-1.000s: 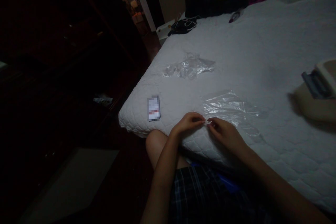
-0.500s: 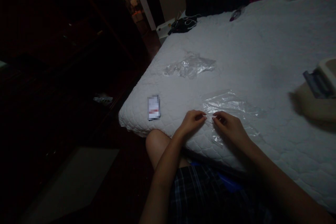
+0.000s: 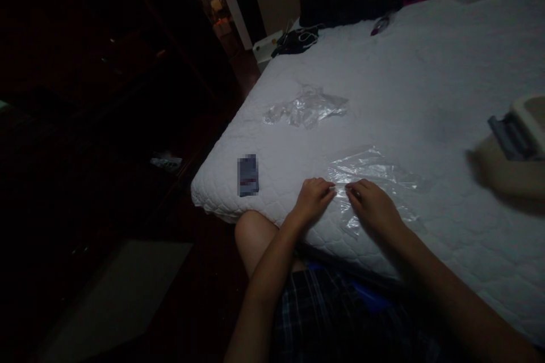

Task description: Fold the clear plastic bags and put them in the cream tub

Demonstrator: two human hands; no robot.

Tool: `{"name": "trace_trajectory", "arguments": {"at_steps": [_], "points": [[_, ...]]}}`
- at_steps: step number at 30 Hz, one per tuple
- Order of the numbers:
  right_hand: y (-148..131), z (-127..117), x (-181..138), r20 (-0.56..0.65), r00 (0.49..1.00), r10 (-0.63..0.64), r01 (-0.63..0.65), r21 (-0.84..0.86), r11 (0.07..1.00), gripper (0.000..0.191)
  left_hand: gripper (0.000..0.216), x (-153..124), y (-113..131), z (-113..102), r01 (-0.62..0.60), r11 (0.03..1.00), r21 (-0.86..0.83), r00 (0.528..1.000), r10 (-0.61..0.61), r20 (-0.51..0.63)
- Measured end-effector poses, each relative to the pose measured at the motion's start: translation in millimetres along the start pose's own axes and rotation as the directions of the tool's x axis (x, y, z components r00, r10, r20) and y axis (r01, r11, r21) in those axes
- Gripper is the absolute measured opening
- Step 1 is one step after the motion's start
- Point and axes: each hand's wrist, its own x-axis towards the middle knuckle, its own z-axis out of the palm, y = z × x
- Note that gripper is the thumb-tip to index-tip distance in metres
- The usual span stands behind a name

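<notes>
Left hand (image 3: 315, 199) and right hand (image 3: 373, 204) both have a pinched grip on the edge of some thin clear plastic (image 3: 361, 169), spread out on the white quilted bed (image 3: 430, 91), kinda near another crumpled piece (image 3: 309, 108).

Pinching a clear plastic sheet (image 3: 370, 169) on a white quilted bed (image 3: 409, 91), left hand (image 3: 315, 199) and right hand (image 3: 373, 204) close together. Showing a pixelated dark rectangle (image 3: 248, 177) left of the sheet, crumpled clear film (image 3: 307, 109) beyond it, a beige object (image 3: 502, 173) right of it.
</notes>
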Motion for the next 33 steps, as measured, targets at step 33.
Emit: {"name": "trace_trajectory", "arguments": {"at_steps": [33], "points": [[24, -9, -5, -0.438, 0.896, 0.076, -0.086, -0.002, 0.996, 0.023, 0.026, -5, -29, -43, 0.286, 0.893, 0.348, 0.932, -0.175, -0.318]]}}
